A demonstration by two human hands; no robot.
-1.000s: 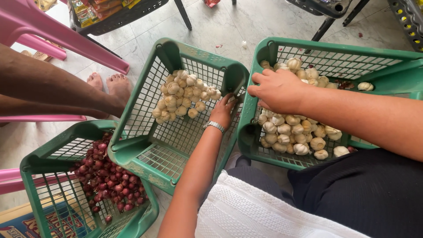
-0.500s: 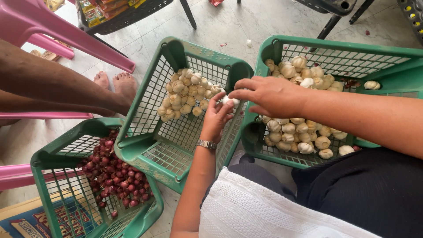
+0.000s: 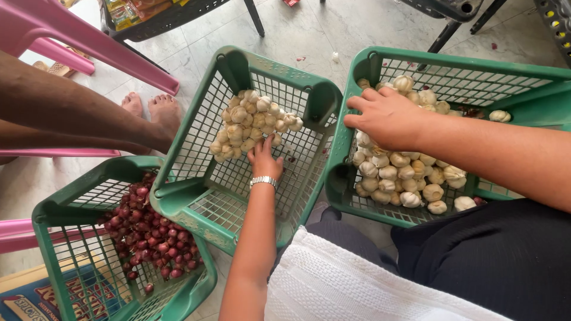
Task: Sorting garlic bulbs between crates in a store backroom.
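I see my left hand (image 3: 263,159) reaching into the middle green basket (image 3: 178,199), palm down on the mesh floor, fingertips touching the lower edge of the garlic pile (image 3: 253,123) that lies at about 12 o'clock from the hand. The fingers sit loosely together and I cannot tell whether they pinch a bulb. A metal watch (image 3: 263,181) circles that wrist.

My right hand (image 3: 389,116) rests over the heap of garlic bulbs (image 3: 404,178) in the right green basket (image 3: 458,65), at 2 o'clock from the left hand. Its fingers curl down over the near-left rim area and onto the bulbs; whether they grip one is hidden under the palm. The two hands are well apart, one in each basket, with the two rims touching between them.

At 8 o'clock from the left hand a third green basket (image 3: 47,220) holds small red onions (image 3: 146,232). At 10 o'clock another person's forearm (image 3: 71,110) and bare feet (image 3: 151,110) show on the tiled floor (image 3: 309,30), beside a pink plastic chair (image 3: 71,32). A white towel (image 3: 333,279) lies across my lap at 5 o'clock
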